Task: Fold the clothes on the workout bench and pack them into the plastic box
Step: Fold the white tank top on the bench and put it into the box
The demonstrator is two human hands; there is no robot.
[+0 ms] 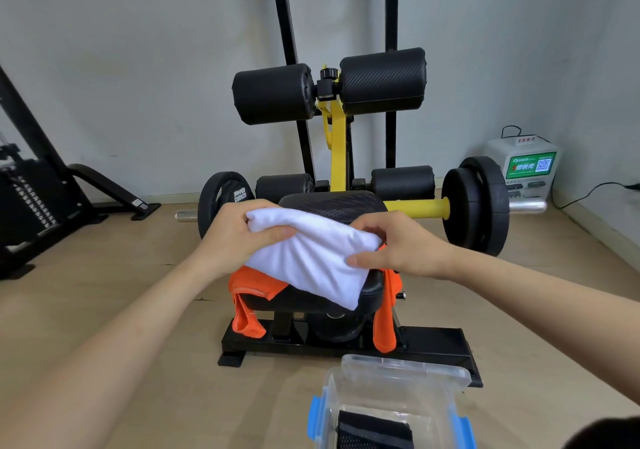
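L hand [239, 230], R hand [391, 244] at white cloth [311, 261] ends, prob. pinch grip

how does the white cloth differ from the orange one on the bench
The white cloth is folded into a compact pad; the orange cloth is unfolded. The left hand and right hand both grip the white cloth, while nothing holds the orange cloth. White lies on top; orange is beneath it, hanging off both sides of the bench. Both are on it, not in the box.
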